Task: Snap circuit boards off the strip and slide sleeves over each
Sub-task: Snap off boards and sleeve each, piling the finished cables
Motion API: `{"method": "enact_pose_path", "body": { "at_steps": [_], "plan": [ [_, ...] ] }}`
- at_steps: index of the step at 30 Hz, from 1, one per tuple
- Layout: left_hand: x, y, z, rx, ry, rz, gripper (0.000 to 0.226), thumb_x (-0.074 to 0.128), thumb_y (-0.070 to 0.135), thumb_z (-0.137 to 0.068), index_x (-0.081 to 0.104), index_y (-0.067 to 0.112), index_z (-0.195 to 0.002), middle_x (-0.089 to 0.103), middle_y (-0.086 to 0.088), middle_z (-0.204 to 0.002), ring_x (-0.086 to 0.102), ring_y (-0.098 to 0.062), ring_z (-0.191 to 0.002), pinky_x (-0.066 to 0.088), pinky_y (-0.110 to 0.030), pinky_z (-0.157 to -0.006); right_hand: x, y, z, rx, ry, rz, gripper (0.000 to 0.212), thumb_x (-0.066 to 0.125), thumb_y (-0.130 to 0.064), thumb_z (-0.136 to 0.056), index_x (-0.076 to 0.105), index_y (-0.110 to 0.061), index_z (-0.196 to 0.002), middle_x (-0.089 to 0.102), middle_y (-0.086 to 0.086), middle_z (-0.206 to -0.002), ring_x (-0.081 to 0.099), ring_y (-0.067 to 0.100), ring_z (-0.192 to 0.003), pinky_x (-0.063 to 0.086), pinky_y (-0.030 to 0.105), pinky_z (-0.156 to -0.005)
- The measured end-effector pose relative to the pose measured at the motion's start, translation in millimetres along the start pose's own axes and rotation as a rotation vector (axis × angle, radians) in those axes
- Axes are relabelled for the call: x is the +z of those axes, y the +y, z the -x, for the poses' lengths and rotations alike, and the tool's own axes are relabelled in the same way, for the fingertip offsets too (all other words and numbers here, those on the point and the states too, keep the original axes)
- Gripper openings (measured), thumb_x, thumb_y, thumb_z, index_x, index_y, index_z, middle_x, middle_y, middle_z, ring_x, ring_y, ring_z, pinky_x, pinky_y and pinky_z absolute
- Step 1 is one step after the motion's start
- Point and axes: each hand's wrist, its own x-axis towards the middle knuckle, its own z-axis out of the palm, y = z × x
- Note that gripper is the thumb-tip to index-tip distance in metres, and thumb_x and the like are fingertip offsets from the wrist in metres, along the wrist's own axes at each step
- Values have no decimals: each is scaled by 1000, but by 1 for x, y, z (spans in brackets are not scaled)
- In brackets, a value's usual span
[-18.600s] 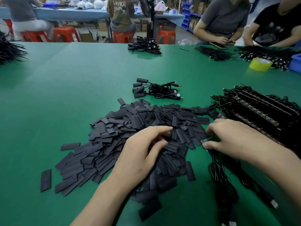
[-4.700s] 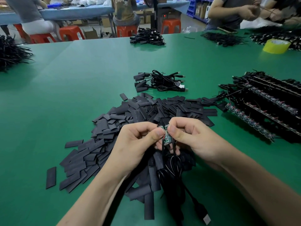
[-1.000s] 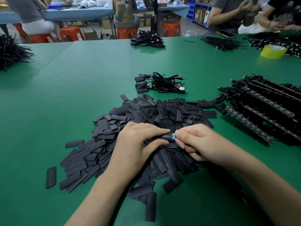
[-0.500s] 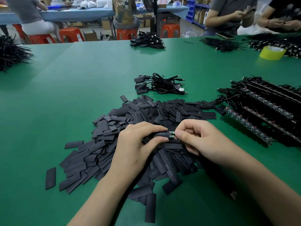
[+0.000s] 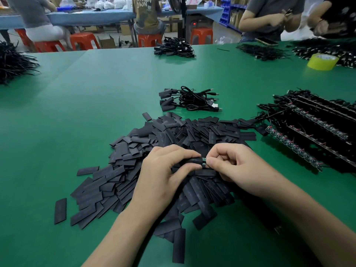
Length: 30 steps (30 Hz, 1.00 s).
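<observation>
A black sleeve (image 5: 192,161) is pinched by the left hand (image 5: 167,170) above the sleeve pile (image 5: 173,143) on the green table (image 5: 96,93). The small circuit board (image 5: 203,162), mostly sleeved, is gripped at its exposed end by the right hand (image 5: 233,164). Board strips (image 5: 308,132) lie right.

Shirt (image 5: 147,10): pale block letters on its back, worn at the far counter (image 5: 92,17), read "UNKN" over "OWN"; the frame edge clips the top line.
Sleeves (image 5: 173,135): faint grey print runs along several in the pile, too small to read.
Tape roll (image 5: 322,61): blurred dark marks on top, unreadable.
Box (image 5: 194,24): small red display, digits not legible.
</observation>
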Motion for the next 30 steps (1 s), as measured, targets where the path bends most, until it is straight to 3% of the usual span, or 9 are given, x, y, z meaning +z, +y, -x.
{"method": "enact_pose_path", "body": {
  "at_steps": [3,9,23,30],
  "plan": [
    [0,1,0,12,1,-19,17,75,38,-88,79,27,-101,72,19,-98,64,1,-93,49,-37,-87,-1,0,1,15,-9,-5,17,64,-23,-99,68,-25,-83,47,-11,-57,39,12,-55,31,29,-53],
    [-2,1,-1,29,19,-42,18,75,39,-87,80,26,-99,73,19,-97,64,2,-91,47,-34,-86,1,-1,0,39,-28,-74,19,63,-18,-100,68,-20,-82,51,-10,-56,45,4,-49,33,13,-49],
    [-4,2,-3,-37,16,98,16,78,33,-84,82,25,-98,75,19,-94,70,-7,-91,53,-48,-84,-7,-9,2,69,-52,-143,25,63,-17,-100,69,-24,-77,48,-5,-56,39,8,-47,30,16,-47],
    [-4,2,-2,-9,18,68,16,78,35,-85,81,26,-98,74,21,-94,68,-3,-91,51,-44,-84,-5,-8,2,83,-56,-128,23,63,-17,-99,69,-23,-77,49,-7,-53,40,7,-45,31,16,-46]
  ]
}}
